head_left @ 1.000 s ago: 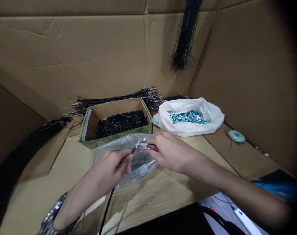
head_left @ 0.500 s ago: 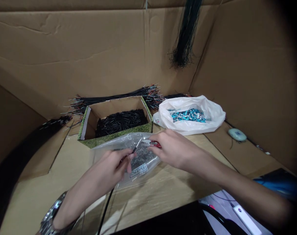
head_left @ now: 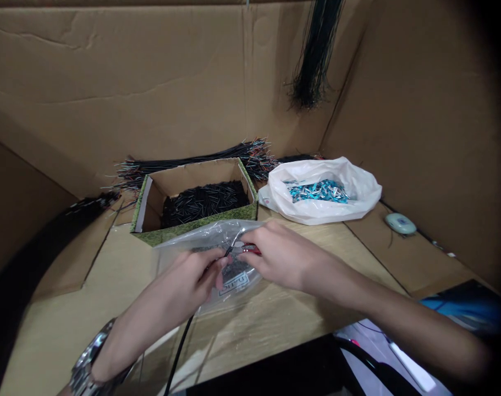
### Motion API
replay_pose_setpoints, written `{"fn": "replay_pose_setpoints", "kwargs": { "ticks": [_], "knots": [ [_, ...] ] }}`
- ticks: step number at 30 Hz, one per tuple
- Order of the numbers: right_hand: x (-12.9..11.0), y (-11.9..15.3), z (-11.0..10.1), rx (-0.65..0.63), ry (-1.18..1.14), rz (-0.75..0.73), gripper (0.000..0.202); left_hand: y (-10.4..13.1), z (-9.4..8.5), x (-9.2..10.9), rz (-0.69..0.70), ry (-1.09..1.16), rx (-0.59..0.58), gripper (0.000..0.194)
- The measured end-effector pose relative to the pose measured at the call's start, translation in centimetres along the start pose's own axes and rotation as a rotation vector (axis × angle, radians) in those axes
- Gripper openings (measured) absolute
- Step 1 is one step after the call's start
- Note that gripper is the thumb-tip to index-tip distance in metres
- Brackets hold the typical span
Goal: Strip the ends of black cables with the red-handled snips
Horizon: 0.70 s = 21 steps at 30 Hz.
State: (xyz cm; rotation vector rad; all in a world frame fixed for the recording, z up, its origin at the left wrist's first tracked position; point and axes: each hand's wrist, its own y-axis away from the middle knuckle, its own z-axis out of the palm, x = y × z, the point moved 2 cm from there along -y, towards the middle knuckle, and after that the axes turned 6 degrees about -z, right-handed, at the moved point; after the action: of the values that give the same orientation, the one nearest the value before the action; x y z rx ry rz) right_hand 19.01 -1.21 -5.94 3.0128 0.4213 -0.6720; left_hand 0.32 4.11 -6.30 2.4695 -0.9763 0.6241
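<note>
My left hand (head_left: 203, 278) pinches a black cable (head_left: 187, 335) near its end, and the cable trails down toward the table's front. A pale, bare tip sticks up past the fingers. My right hand (head_left: 275, 250) is closed around a small red-handled tool (head_left: 252, 249) with a metal head. That head is right at the cable end, in contact or nearly so; its exact kind is hard to make out. Below both hands lies a clear plastic bag (head_left: 171, 258) with a mass of fine grey scraps inside and a printed label.
Behind the bag stands a green-sided cardboard box (head_left: 192, 220) of short black pieces. A white bag (head_left: 328, 214) with blue and silver strips is beside it. Cut cables (head_left: 184, 159) lie behind, a thick black bundle (head_left: 27, 264) at left. A pale green device (head_left: 400, 224) sits right.
My right hand has moved left with the red-handled tool, bringing its head up to the cable end. My left hand has stayed almost in place.
</note>
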Motion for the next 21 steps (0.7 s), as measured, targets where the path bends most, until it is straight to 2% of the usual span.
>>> {"fn": "replay_pose_setpoints", "kwargs": {
  "ticks": [9,16,21],
  "knots": [
    [-1.3,-0.4,3.1,0.046,0.083,-0.075,0.023,-0.8,0.1,-0.6,-0.057,-0.046,-0.010,0.039],
    [0.1,-0.4,1.7,0.102,0.017,0.019,0.025,-0.9,-0.2,-1.1,-0.054,-0.021,-0.019,0.038],
    [0.2,-0.4,1.6,0.085,-0.061,0.017,0.023,-0.6,0.2,-0.7,-0.027,-0.011,-0.021,0.038]
  ]
}}
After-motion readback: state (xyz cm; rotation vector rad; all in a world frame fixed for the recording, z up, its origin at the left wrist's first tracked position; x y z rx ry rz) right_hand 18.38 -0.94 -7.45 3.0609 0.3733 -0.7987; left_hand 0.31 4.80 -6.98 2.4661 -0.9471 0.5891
